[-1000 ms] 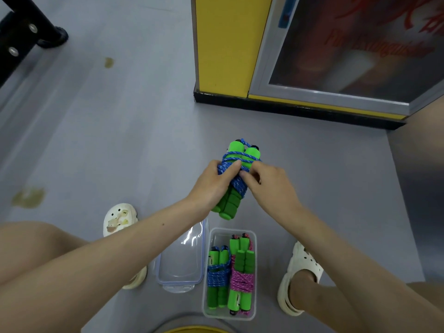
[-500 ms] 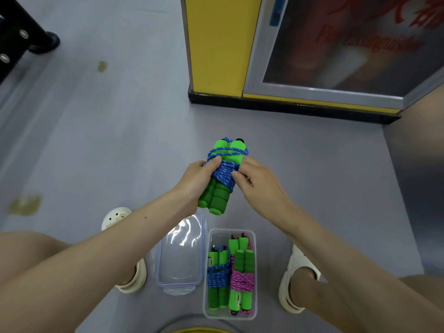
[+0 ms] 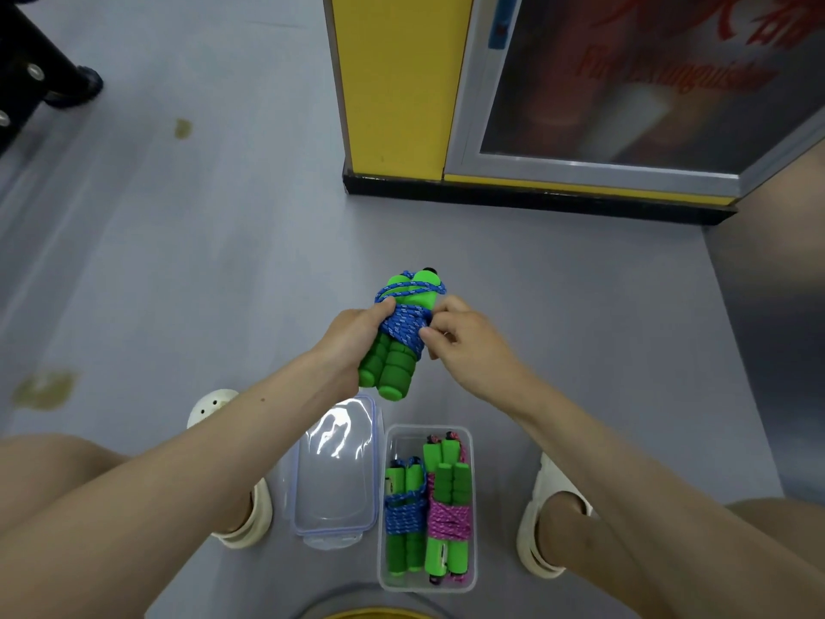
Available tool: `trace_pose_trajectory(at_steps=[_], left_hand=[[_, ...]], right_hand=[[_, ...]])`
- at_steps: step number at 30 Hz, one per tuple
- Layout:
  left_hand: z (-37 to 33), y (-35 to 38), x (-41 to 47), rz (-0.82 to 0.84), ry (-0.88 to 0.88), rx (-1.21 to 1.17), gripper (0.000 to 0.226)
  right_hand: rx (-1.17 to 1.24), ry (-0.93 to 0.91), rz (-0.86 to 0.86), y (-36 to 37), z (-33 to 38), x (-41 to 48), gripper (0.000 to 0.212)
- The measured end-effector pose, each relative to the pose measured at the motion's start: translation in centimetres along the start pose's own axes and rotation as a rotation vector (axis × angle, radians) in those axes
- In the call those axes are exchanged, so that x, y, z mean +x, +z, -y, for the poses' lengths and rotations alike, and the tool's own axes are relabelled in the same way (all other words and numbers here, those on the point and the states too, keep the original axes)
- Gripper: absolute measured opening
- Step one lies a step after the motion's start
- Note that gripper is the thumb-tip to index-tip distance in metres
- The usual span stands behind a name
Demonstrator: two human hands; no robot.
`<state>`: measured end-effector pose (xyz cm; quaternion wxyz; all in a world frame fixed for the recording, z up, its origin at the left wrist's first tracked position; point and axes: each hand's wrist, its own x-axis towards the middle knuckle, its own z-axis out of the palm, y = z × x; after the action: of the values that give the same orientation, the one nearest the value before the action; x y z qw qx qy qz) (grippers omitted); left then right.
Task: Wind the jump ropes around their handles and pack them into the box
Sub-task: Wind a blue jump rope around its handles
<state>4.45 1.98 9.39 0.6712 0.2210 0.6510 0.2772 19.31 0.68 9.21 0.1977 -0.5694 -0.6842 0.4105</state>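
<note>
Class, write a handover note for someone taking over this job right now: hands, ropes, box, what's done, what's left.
Left hand grips the held rope, blue cord wound on green handles. Right hand pinches its cord.
Box, open, holds a blue rope and a pink rope; lid beside it.
Done: two packed.
Left: tuck the end, pack this one.

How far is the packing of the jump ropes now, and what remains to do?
Done: a blue bundle and a pink bundle lie side by side in the clear box. In hand: the left hand grips a third rope, its blue cord wound round the green handles, and the right hand pinches the cord, probably tucking the end. Left: put it in the box; the lid lies off, beside it.
</note>
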Motion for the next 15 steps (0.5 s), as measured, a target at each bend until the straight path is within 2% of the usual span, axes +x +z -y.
trace_pose_trajectory(at_steps=[3, 6, 9, 11, 13, 15], left_hand=[[-0.4, -0.4, 0.3, -0.005, 0.009, 0.027, 0.030], [-0.6, 0.0, 0.7, -0.013, 0.116, 0.093, 0.036], [-0.7, 0.5, 0.6, -0.017, 0.188, 0.117, 0.040], [-0.7, 0.6, 0.4, -0.017, 0.210, 0.117, 0.043], [-0.4, 0.6, -0.4, 0.009, 0.229, 0.121, 0.048], [0.2, 0.6, -1.5, 0.034, 0.238, 0.116, 0.049]], right_hand=[[-0.053, -0.004, 0.015, -0.3, 0.4, 0.4, 0.032], [-0.041, 0.123, -0.031, 0.1, 1.3, 1.3, 0.039], [0.306, 0.402, -0.070, -0.2, 1.7, 1.6, 0.062], [0.427, 0.570, -0.136, -0.8, 1.4, 1.6, 0.072], [0.403, 0.661, -0.115, -0.9, 1.2, 1.1, 0.076], [0.573, 0.676, 0.003, -0.5, 1.8, 0.1, 0.066]])
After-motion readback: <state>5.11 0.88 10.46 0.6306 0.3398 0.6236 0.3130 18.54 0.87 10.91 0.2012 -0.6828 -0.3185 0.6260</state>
